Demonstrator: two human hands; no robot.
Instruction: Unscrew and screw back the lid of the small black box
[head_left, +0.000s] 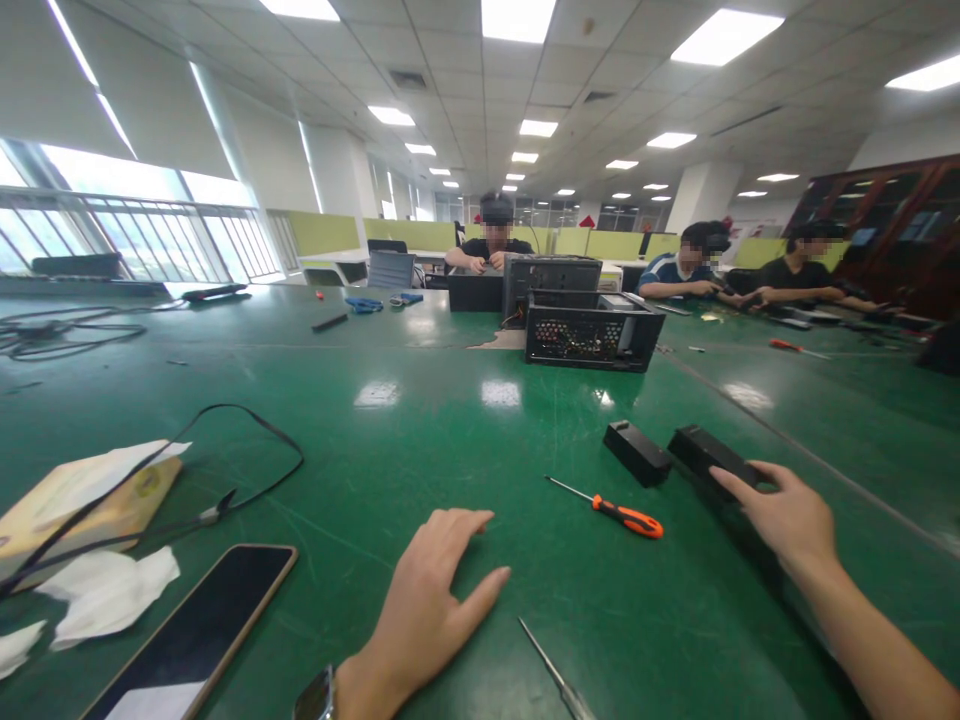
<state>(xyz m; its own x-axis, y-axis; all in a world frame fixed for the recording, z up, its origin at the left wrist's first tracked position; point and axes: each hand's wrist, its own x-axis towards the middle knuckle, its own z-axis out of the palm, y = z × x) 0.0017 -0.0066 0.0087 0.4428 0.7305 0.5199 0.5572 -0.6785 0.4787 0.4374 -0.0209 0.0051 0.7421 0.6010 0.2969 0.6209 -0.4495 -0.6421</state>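
Note:
My left hand (431, 600) rests flat on the green table (450, 430), fingers spread, holding nothing. My right hand (784, 510) reaches to the right and its fingertips touch a long black box-shaped part (712, 455); the fingers are stretched out, not wrapped round it. A second, smaller black block (637, 452) lies just left of that part. An orange-handled screwdriver (619, 512) lies between my hands. A thin metal tool (559, 680) lies near the front edge, right of my left wrist.
A phone (199, 635) lies at the front left beside white tissues (109, 590), a yellowish box (82, 505) and a black cable (240, 440). An open black computer case (589, 325) stands mid-table. Three people sit working at the far side.

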